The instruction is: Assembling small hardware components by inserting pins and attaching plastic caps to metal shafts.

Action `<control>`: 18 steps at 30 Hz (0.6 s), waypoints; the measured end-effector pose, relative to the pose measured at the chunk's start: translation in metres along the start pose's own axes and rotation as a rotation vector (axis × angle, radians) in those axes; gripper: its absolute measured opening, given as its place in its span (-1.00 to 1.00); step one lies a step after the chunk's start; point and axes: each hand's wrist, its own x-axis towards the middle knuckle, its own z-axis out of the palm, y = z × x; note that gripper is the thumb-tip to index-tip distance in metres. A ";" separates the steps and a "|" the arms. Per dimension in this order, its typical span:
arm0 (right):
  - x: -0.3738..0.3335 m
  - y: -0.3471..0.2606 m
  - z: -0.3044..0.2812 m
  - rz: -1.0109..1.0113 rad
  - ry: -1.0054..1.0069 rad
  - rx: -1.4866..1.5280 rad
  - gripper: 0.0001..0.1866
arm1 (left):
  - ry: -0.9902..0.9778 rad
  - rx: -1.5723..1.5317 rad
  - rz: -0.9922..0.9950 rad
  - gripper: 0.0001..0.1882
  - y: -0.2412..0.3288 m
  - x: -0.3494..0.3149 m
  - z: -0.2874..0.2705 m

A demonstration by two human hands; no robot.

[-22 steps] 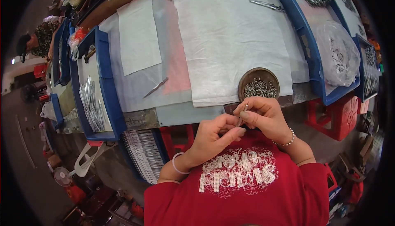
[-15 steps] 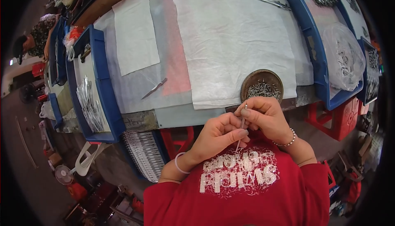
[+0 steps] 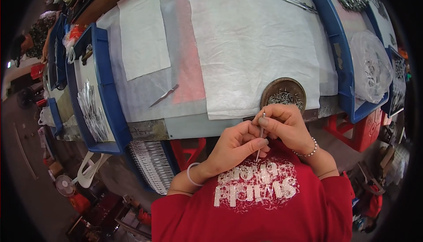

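Close to my chest, both hands meet around a slim silvery metal rod (image 3: pixel 261 132), which stands nearly upright. My left hand (image 3: pixel 238 149) pinches its lower part between thumb and fingers, and the thin lower end points down toward my red shirt. At the top, my right hand (image 3: pixel 288 127) grips it with thumb and forefinger; the tip pokes out just above them. Fingers hide much of the middle. Just beyond my right hand, a round brown bowl (image 3: pixel 265 94) holds many small metal pins (image 3: pixel 286 98).
White paper (image 3: pixel 255 52) covers the bench. A pointed metal tool (image 3: pixel 164 96) lies left, and a pen-like metal tool (image 3: pixel 297 4) far right. Blue trays (image 3: pixel 110 88) with metal rods (image 3: pixel 92 114) flank the bench. A clear bag (image 3: pixel 371 68) sits in the right tray.
The view has shifted slightly, so the bench and its items sit a little differently. Both hands keep nearly the same hold on the rod.
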 end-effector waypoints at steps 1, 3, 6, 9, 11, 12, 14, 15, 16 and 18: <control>0.000 0.000 0.000 0.009 0.005 -0.004 -0.86 | -0.001 -0.001 0.003 -0.86 0.000 0.000 0.000; 0.001 0.000 0.000 0.023 0.005 0.007 -0.85 | -0.011 -0.004 -0.016 -0.85 0.001 0.001 -0.001; 0.000 0.000 0.002 0.032 0.012 0.012 -0.84 | -0.017 -0.003 -0.026 -0.84 0.001 0.001 -0.001; 0.000 0.000 0.004 0.028 0.017 0.006 -0.83 | -0.031 -0.004 0.005 -0.83 -0.001 0.000 -0.002; -0.001 -0.001 0.006 0.026 0.017 0.004 -0.83 | -0.029 -0.006 0.012 -0.83 -0.002 -0.001 -0.003; -0.001 -0.001 0.009 0.028 0.037 0.015 -0.83 | -0.026 -0.008 0.014 -0.83 -0.002 -0.002 -0.003; 0.000 -0.001 0.011 0.028 0.058 0.018 -0.83 | -0.020 -0.028 0.016 -0.85 0.000 -0.002 -0.001; 0.000 0.000 0.011 0.033 0.062 0.027 -0.83 | -0.011 -0.048 0.011 -0.86 0.001 -0.003 0.000; 0.000 0.000 0.012 0.038 0.064 0.036 -0.83 | -0.012 -0.049 0.018 -0.86 0.002 -0.004 0.000; 0.001 -0.001 0.014 0.035 0.050 0.056 -0.82 | 0.000 -0.070 0.011 -0.86 0.002 -0.006 -0.001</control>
